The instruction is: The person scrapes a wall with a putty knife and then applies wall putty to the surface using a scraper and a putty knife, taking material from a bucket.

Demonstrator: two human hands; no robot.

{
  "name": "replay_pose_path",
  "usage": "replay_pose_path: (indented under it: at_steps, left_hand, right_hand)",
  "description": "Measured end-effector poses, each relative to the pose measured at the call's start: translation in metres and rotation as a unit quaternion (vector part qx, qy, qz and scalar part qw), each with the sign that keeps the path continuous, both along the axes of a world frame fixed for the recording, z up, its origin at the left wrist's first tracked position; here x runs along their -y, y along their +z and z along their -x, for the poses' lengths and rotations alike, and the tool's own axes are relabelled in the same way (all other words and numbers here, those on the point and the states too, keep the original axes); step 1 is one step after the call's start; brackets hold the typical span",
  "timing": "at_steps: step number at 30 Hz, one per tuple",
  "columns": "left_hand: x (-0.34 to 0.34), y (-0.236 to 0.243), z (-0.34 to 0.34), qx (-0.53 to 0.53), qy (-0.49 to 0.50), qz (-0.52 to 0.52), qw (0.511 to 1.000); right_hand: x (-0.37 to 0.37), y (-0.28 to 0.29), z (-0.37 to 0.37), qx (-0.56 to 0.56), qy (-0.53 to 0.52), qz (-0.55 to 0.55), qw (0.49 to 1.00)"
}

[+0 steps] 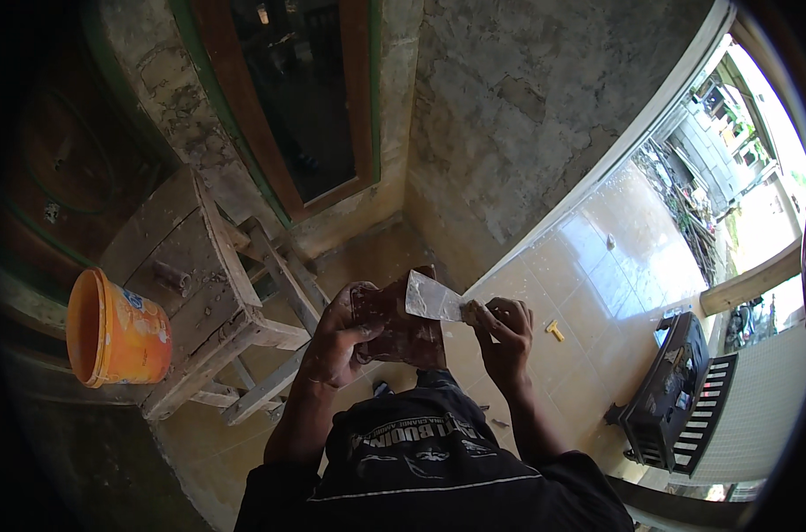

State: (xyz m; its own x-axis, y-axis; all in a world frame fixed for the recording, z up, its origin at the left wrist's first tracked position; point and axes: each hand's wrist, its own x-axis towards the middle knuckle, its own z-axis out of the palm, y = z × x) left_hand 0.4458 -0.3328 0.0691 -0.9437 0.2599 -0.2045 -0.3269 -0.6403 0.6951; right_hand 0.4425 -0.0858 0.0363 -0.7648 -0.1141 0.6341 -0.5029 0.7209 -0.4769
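Note:
In front of my chest, my left hand (336, 333) is closed round the left edge of a dark reddish-brown flat piece (401, 328), its surface smeared with a pale coating. I cannot make out its material. My right hand (502, 332) grips the handle of a putty knife (431, 298). The knife's wide, whitish-smeared blade points left and overlaps the upper right part of the brown piece. Whether the blade touches it, I cannot tell. Pale residue marks the fingers of both hands.
On the left, an orange bucket (124, 328) stands on a rough wooden bench (199, 266). A rough plastered wall (518, 97) and a wood-framed window (296, 97) rise ahead. A yellow tool (555, 330) lies on the tiled floor (589, 275). Dark furniture (664, 390) stands at right.

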Motion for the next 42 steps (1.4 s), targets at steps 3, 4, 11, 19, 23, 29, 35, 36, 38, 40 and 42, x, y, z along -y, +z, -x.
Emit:
replay_pose_path:
  at_steps: [3, 4, 11, 19, 23, 29, 35, 36, 38, 40, 42]
  left_hand:
    - [0.007, -0.010, 0.000, -0.004, -0.009, -0.057, 0.998]
    - [0.007, -0.011, 0.000, -0.002, -0.013, -0.058, 0.998]
    - [0.010, -0.008, 0.011, -0.019, 0.050, -0.052, 0.997]
    - [-0.005, 0.011, 0.028, -0.136, 0.199, 0.079, 0.967]
    - [-0.018, 0.022, 0.029, -0.173, 0.240, 0.146, 0.944]
    - [-0.043, 0.026, 0.033, -0.268, 0.181, 0.347, 0.880]
    - [-0.053, 0.029, 0.069, -0.230, 0.091, 0.302, 0.921]
    - [-0.052, 0.025, 0.078, -0.172, 0.079, 0.252, 0.949]
    - [-0.050, 0.024, 0.095, -0.079, 0.066, 0.167, 0.981]
    - [-0.049, 0.027, 0.110, -0.060, 0.056, 0.137, 0.987]
    - [-0.047, 0.025, 0.123, -0.046, 0.039, 0.075, 0.995]
  right_hand:
    - [-0.007, -0.001, -0.010, -0.016, -0.023, -0.013, 1.000]
    - [-0.011, -0.002, -0.014, -0.014, -0.031, -0.018, 0.999]
    - [-0.014, 0.024, -0.025, 0.040, -0.054, 0.028, 0.997]
    - [-0.018, 0.049, -0.032, 0.397, 0.135, 0.348, 0.839]
    - [-0.016, 0.048, -0.014, 0.465, 0.140, 0.319, 0.814]
    - [-0.022, 0.047, 0.025, 0.452, 0.165, 0.350, 0.804]
    - [-0.034, 0.046, 0.064, 0.414, 0.183, 0.378, 0.808]
    - [-0.033, 0.046, 0.071, 0.379, 0.172, 0.387, 0.822]
    - [-0.030, 0.044, 0.087, 0.258, 0.111, 0.286, 0.916]
    - [-0.031, 0.032, 0.104, 0.104, 0.042, 0.184, 0.976]
    - [-0.039, 0.020, 0.121, 0.052, 0.017, 0.117, 0.992]
